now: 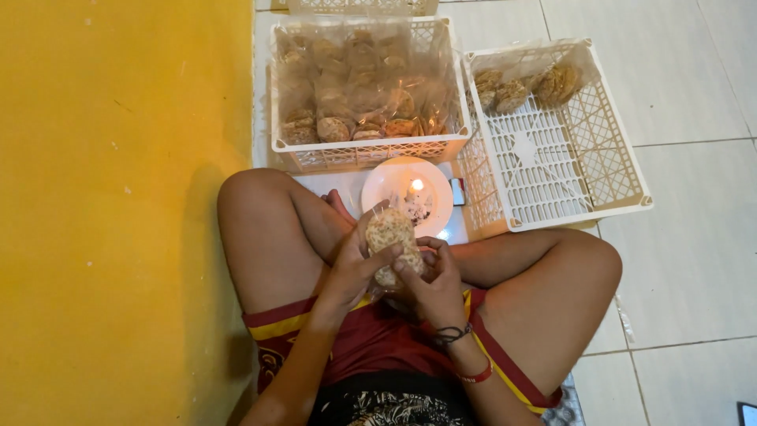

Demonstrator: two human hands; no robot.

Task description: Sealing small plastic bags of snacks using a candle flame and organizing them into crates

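Hands above white tiled floor; yellow wall

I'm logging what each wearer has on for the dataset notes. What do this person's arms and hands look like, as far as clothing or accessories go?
Both forearms are bare, with no sleeves and no gloves. The left hand wears nothing that shows. By the right hand, the wrist carries a thin dark corded bracelet and, further up the forearm, a red band. No rings can be made out.

Maroon shorts, yellow-striped; black, red wristbands
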